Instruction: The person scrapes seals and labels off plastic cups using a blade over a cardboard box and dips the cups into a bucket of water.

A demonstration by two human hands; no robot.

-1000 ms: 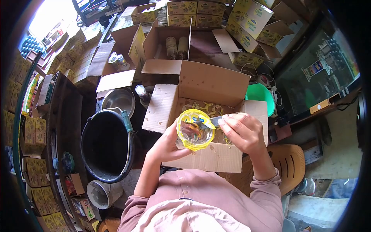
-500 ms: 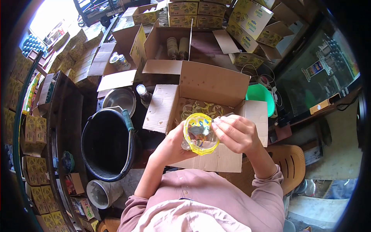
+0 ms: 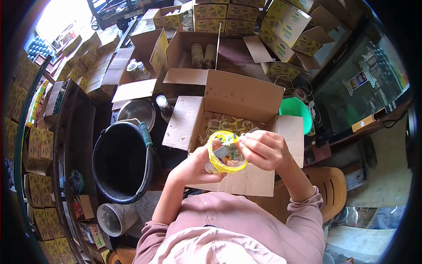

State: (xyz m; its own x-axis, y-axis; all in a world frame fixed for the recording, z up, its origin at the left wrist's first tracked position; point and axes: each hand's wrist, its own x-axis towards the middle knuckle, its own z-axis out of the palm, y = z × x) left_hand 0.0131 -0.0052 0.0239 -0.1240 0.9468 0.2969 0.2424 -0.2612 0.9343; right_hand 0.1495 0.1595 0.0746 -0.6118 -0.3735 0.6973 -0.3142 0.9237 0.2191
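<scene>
Fingers clamped on yellow-rimmed cup — open carton beneath, black bucket beside.

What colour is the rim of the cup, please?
The rim is yellow; the head view shows it best.

shirt: dusty pink, small buttons down the front
sleeves: same pink, bunched at the cuffs
cloth over chest: paler pink, creased

Clear round cup, approx. mid-frame, just below ctr; mouth faces cam, slightly tilted; yellow film w/ crinkled edge rings the rim; blue/green print on film at cup's upper R; orange bits visible thru mouth.
</scene>
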